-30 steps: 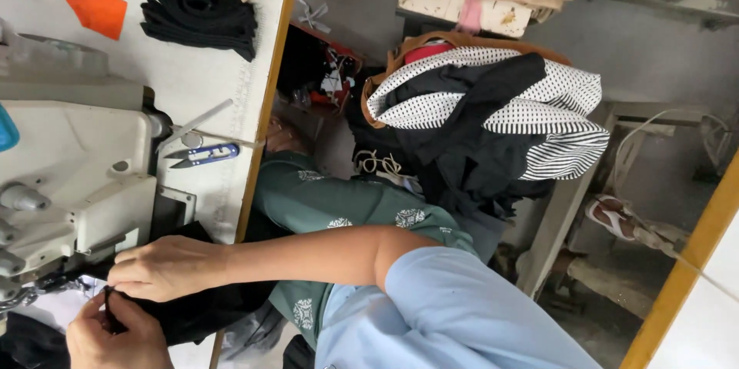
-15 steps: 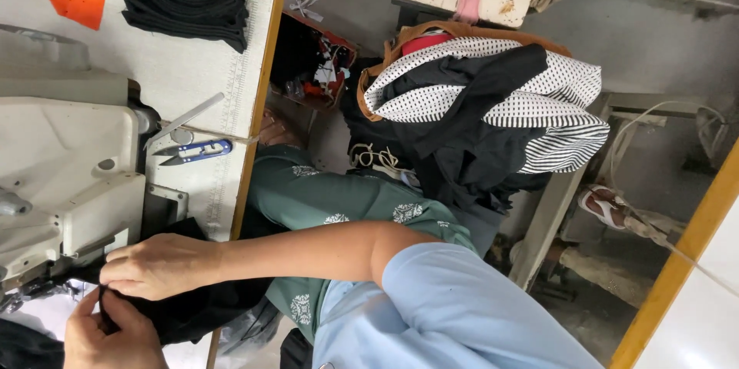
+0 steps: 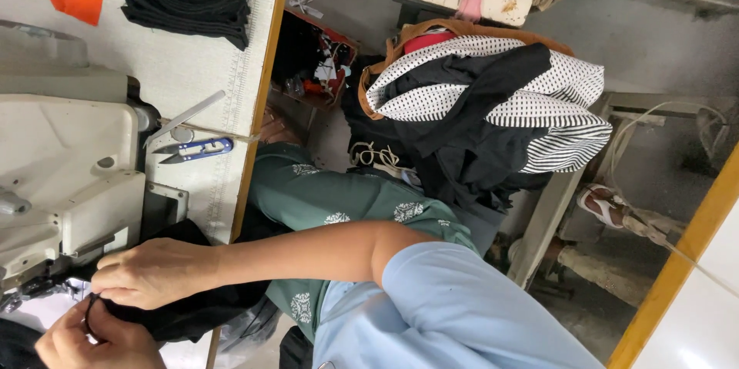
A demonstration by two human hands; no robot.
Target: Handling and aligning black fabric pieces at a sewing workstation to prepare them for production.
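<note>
Black fabric pinched between both hands, left hand, right hand

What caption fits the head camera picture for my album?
Both hands pinch black fabric beside a white sewing machine; snips lie nearby.

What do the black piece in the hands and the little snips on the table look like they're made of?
Black piece: soft matte cloth, likely knit; it drapes and folds. Snips: shiny metal blades and a blue handle, probably plastic.

Your bare right forearm reaches across, right hand curled, fingertips pinching — your left hand pinches just beside it.
</note>
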